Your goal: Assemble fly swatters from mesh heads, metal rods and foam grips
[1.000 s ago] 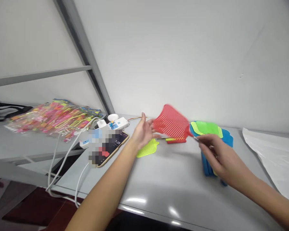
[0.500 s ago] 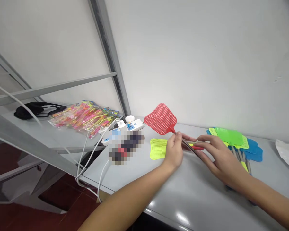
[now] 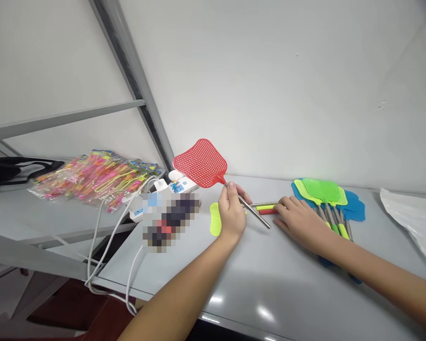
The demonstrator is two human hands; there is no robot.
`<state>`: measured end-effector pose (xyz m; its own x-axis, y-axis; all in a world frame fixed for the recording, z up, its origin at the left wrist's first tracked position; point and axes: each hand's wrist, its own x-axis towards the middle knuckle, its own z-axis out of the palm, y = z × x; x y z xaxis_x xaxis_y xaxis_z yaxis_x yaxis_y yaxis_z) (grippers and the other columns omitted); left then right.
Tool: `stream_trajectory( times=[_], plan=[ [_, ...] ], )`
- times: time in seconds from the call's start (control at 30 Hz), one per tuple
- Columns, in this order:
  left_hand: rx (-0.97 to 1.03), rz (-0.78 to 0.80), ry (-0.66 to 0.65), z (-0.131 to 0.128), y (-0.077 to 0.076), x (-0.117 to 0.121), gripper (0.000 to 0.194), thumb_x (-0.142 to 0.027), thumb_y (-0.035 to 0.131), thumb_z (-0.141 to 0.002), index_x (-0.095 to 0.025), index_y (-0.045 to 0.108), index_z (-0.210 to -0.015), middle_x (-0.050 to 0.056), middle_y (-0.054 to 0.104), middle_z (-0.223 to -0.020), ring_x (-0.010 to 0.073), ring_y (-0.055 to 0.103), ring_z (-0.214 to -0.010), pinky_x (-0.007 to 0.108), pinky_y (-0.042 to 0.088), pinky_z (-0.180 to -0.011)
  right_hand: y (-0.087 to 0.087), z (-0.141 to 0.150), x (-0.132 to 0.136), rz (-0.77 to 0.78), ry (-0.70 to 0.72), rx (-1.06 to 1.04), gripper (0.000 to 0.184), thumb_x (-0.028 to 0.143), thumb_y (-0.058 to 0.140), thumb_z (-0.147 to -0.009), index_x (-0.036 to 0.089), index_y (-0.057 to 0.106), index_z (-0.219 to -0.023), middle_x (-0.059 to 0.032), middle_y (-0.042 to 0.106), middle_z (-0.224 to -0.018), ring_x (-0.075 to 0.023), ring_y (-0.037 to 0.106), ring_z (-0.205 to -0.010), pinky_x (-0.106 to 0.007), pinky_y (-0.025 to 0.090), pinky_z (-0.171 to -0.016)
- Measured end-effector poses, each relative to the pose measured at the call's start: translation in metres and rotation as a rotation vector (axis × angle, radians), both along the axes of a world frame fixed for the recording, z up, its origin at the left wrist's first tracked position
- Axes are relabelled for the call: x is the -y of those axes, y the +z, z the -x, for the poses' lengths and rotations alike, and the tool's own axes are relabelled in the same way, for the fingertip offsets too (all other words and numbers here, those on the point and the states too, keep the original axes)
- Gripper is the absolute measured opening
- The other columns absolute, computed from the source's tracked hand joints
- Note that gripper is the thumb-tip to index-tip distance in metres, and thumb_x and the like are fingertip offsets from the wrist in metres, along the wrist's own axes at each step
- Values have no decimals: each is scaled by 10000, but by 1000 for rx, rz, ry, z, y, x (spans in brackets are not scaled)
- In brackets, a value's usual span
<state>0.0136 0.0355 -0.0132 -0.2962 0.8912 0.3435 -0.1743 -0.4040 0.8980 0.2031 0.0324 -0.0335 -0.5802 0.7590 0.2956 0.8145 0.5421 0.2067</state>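
My left hand (image 3: pixel 231 215) is closed round the thin metal shaft of a red fly swatter (image 3: pixel 200 163), holding its mesh head up and to the left above the grey table (image 3: pixel 270 274). Partly hidden behind that hand, a yellow-green swatter head (image 3: pixel 215 224) lies flat on the table. My right hand (image 3: pixel 298 220) rests on the table with its fingers bent, touching a red handle piece (image 3: pixel 268 211) and a yellow-green one (image 3: pixel 264 206). Just right of it lies a pile of green and blue fly swatters (image 3: pixel 326 196).
A white power strip (image 3: pixel 179 185) with cables, a blurred phone (image 3: pixel 170 220) and a bag of bright coloured items (image 3: pixel 92 177) sit at the left. A grey metal frame (image 3: pixel 128 80) slants up the wall. White plastic sheet (image 3: pixel 415 218) lies at the far right.
The red swatter passed from my right hand into my left, which now lifts it to the left. My right hand let go and came down onto the handle pieces.
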Motion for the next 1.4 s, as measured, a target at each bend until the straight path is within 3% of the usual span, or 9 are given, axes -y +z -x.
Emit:
stream_trajectory(
  times=[0.3, 0.4, 0.5, 0.6, 0.77, 0.93, 1.1, 1.23, 1.4],
  plan=[
    [-58, -16, 99, 7, 4, -5, 404, -483, 314, -987, -212, 442, -716, -43, 505, -553, 105, 504, -511, 216, 432, -579, 7, 13, -1, -45, 95, 128, 125, 109, 451, -924, 146, 570, -920, -91, 615, -849, -218, 531, -789, -332, 320, -687],
    [-14, -22, 142, 10, 3, -11, 417, -499, 317, -981, -212, 424, -699, -48, 479, -532, 101, 482, -486, 210, 421, -548, 10, 18, -2, 19, 128, 114, 153, 75, 445, -899, 150, 568, -848, -108, 610, -852, -232, 531, -812, -339, 317, -698],
    [27, -55, 180, 13, 5, -15, 426, -510, 319, -979, -210, 416, -693, -51, 460, -513, 98, 462, -458, 208, 412, -517, 15, 22, 5, 137, 95, -24, 88, 110, 491, -853, 164, 530, -796, -103, 599, -840, -233, 532, -823, -331, 329, -705],
    [76, -96, 174, 15, 12, -14, 407, -500, 327, -981, -211, 409, -707, -56, 453, -495, 96, 446, -429, 205, 401, -482, 19, 28, 24, 225, 31, -145, 49, 142, 469, -850, 175, 484, -884, -36, 579, -757, -179, 527, -692, -285, 328, -606],
    [176, -194, 121, 14, 24, -6, 394, -502, 335, -979, -215, 397, -716, -65, 436, -472, 96, 422, -390, 202, 383, -421, 15, 51, 63, 615, -55, -735, 78, 183, 369, -906, 222, 410, -852, 40, 514, -711, -132, 474, -624, -246, 312, -557],
    [205, -205, 85, 11, 26, 0, 387, -497, 345, -978, -216, 392, -716, -69, 421, -471, 93, 399, -375, 199, 376, -388, 1, 70, 70, 776, -23, -1110, 110, 264, 407, -918, 217, 466, -838, 43, 494, -745, -134, 461, -704, -248, 345, -628],
    [203, -215, 75, 11, 26, 0, 378, -486, 348, -981, -214, 393, -722, -68, 417, -472, 91, 395, -381, 198, 384, -395, -4, 71, 61, 751, -6, -1179, 124, 245, 458, -885, 206, 503, -777, 51, 472, -694, -126, 433, -679, -244, 335, -626],
    [229, -234, 85, 10, 27, 0, 371, -484, 350, -980, -217, 391, -726, -70, 409, -467, 94, 376, -370, 204, 381, -383, -6, 69, 60, 799, 30, -1149, 130, 167, 451, -849, 205, 575, -849, 43, 547, -741, -129, 484, -710, -243, 349, -651],
    [244, -226, 32, 6, 27, 0, 375, -493, 369, -973, -217, 394, -720, -75, 391, -463, 91, 356, -363, 204, 367, -378, -7, 66, 58, 862, 38, -1172, 156, 151, 453, -827, 204, 599, -824, 45, 510, -684, -126, 465, -668, -238, 339, -615]
  ],
)
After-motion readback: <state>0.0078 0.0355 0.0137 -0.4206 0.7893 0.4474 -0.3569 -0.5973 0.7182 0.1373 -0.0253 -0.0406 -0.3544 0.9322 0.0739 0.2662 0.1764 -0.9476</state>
